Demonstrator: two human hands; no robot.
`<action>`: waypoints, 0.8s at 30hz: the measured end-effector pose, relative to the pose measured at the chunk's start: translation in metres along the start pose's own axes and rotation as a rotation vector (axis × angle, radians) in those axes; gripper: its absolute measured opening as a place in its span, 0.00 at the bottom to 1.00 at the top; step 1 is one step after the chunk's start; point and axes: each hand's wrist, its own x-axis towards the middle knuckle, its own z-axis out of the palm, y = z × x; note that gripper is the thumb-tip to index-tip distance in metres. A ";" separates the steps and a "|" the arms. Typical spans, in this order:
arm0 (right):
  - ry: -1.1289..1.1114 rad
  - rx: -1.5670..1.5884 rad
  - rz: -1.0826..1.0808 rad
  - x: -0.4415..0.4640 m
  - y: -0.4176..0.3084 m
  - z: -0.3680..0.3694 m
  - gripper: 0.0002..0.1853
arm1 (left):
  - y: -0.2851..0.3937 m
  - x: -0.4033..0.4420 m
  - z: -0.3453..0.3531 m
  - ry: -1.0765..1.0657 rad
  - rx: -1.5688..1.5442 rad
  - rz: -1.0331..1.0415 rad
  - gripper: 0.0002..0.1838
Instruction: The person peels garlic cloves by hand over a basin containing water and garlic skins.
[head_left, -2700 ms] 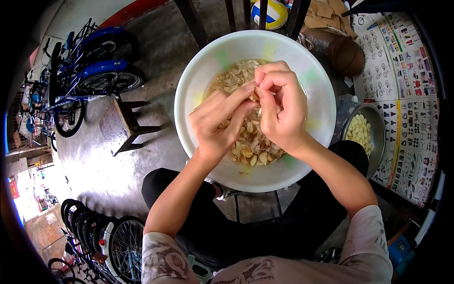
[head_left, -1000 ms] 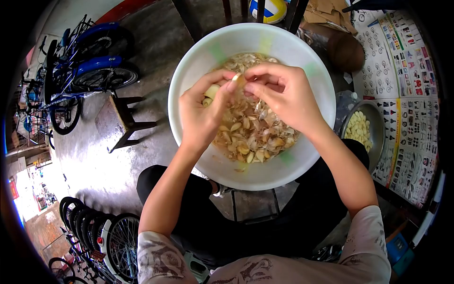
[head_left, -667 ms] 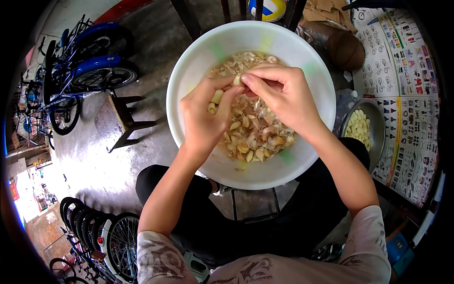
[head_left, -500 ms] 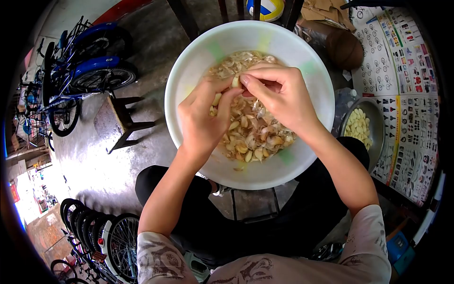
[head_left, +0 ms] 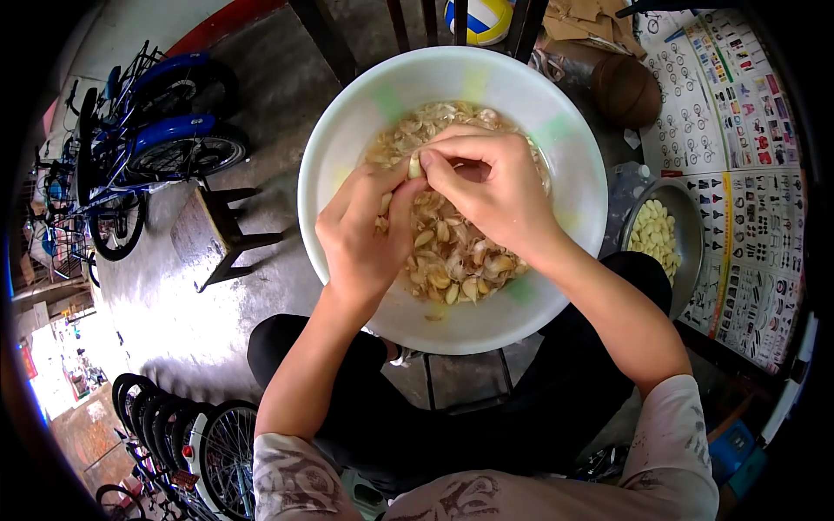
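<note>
Between the thumb and forefinger of my left hand (head_left: 360,221) a pale garlic clove (head_left: 415,166) is pinched. A few more cloves (head_left: 383,208) show against that hand's curled fingers. My right hand (head_left: 495,187) is closed at the same clove, its thumb tip pressing on the upper side; its other fingers are partly hidden. Both hands are over a large white basin (head_left: 334,139). In it, garlic cloves and loose papery skins (head_left: 456,260) lie in shallow water.
At the right, a metal bowl (head_left: 691,230) holds peeled cloves (head_left: 655,236), beside a printed sheet (head_left: 747,252). A small stool (head_left: 213,230) and bicycles (head_left: 178,143) are on the left. A volleyball (head_left: 479,19) and a brown ball (head_left: 627,93) lie beyond the basin.
The view has shifted slightly, so the basin sits a little lower and further left. Both hands keep their pinch on the clove, with only small finger movement.
</note>
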 end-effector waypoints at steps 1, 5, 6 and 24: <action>0.000 0.000 0.001 0.000 0.001 0.001 0.07 | 0.000 0.000 0.000 0.009 -0.005 -0.010 0.08; 0.046 0.054 0.004 -0.001 0.003 0.000 0.07 | 0.005 0.002 -0.003 -0.039 -0.055 -0.155 0.06; 0.040 0.038 0.011 0.001 0.002 -0.001 0.07 | 0.005 0.002 -0.002 -0.035 -0.054 -0.154 0.06; 0.117 -0.237 -0.380 0.010 0.002 0.003 0.07 | -0.009 0.000 -0.001 -0.052 -0.744 -0.842 0.16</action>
